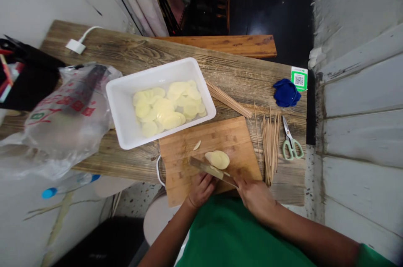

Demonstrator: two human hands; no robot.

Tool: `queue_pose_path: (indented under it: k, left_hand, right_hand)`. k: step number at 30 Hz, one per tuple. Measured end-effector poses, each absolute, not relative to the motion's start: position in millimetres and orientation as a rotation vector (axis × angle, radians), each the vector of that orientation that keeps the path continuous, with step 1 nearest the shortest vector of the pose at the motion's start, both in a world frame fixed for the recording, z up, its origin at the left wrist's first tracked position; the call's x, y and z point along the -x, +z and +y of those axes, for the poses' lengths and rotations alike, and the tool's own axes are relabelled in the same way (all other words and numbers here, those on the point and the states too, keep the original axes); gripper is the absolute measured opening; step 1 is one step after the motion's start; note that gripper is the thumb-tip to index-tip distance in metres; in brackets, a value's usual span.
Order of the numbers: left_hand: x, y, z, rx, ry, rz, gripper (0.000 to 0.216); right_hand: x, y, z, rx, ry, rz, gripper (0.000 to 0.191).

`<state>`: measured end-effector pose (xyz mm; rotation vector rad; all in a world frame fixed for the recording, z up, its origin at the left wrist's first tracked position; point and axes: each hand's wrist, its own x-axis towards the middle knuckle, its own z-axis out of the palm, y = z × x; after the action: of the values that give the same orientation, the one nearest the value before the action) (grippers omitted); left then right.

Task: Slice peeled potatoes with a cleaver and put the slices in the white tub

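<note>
My right hand [255,198] grips the handle of a kitchen knife [203,167], whose blade slants to the left over the wooden cutting board [179,183]. Just in front of my body, my left hand [201,190] rests on the board with curled fingers close to the blade. Whatever lies under those fingers is hidden. Beyond the blade is a small overlapping pile of pale potato slices [218,159], and a thin sliver [197,145] lies apart from it. A white plastic tub [121,109] holds many more slices behind the board.
Wooden skewers [271,145] lie right of the board, with another bundle [228,99] behind it. Green-handled scissors [292,145], a blue cloth-like item [286,92] and a QR-code card [299,79] are farther right. A plastic bag [69,120] sits at left.
</note>
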<state>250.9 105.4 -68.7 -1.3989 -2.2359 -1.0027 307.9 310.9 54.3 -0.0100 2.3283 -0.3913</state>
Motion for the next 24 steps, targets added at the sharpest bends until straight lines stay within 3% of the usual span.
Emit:
queue_pose_path:
  k: [5, 14, 24]
  left_hand:
    - [-257, -82, 97, 1.444, -0.937, -2.252, 0.033]
    - [-258, -78, 100, 1.383, -0.976, -2.241, 0.015]
    - [-255, -76, 100, 1.396, -0.99, -2.241, 0.021]
  right_hand:
    - [-335, 82, 325, -0.043, -0.361, 2.294, 0.027]
    - [-343, 76, 329, -0.063, -0.36, 2.279, 0.023]
    - [-328, 69, 324, -0.061, -0.327, 2.246, 0.023]
